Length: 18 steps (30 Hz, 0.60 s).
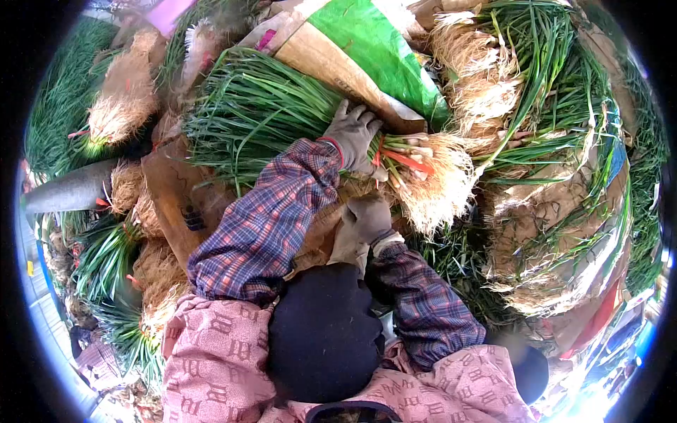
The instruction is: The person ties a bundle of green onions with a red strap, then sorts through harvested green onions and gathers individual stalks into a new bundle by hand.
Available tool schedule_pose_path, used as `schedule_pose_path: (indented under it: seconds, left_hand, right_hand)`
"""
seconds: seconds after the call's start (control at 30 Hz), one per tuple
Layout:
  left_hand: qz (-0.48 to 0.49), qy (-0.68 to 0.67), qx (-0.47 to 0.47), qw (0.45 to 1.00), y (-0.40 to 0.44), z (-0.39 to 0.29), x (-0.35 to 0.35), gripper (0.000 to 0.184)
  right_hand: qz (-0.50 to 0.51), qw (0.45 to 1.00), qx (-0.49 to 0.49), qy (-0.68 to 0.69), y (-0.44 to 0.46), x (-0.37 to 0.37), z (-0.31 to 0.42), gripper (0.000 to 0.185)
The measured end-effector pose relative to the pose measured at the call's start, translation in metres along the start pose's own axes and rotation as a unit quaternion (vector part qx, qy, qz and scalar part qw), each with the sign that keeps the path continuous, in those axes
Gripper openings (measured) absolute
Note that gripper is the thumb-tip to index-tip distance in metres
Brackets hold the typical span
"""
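Note:
Gloved in grey, my left hand (355,137) is wrapped over a thick bundle of long green stalks (261,113). Its thumb points toward the red tie (403,161) near the root end. Pale, stringy roots (437,185) fan out on the right of the bundle, and the leaves spread to the left. My right hand (368,217), also gloved, is just below the bundle beside brown paper (321,236); its fingers are bent, and what they hold, if anything, is hidden.
A green and brown sack (374,53) lies above the bundle. More rooted bundles (123,92) are at the left, with others (476,70) at the upper right. At the right sits a large brown-wrapped pile (550,233). Brown paper (185,197) lies left of my sleeve.

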State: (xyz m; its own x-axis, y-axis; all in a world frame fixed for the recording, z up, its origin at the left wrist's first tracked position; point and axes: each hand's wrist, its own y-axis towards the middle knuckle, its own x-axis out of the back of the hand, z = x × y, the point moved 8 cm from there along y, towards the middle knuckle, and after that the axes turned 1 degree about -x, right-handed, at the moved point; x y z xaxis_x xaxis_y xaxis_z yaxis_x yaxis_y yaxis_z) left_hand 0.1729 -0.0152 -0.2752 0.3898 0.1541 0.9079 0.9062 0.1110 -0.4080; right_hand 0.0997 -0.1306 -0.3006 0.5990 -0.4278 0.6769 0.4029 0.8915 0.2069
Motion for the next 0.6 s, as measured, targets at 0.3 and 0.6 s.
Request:
schedule_pose_path:
  seconds: [0.3,0.6]
  left_hand:
    - [0.017,0.079,0.056,0.995,0.000,-0.004,-0.005,0.099]
    - [-0.012,0.068,0.045,0.997,-0.007,-0.007,0.003,0.095]
  right_hand:
    - [0.104,0.994,0.007,-0.042,0.007,-0.001,0.027,0.021]
    - [0.157,0.871,-0.074,-0.460,0.077,0.105,-0.017,0.013]
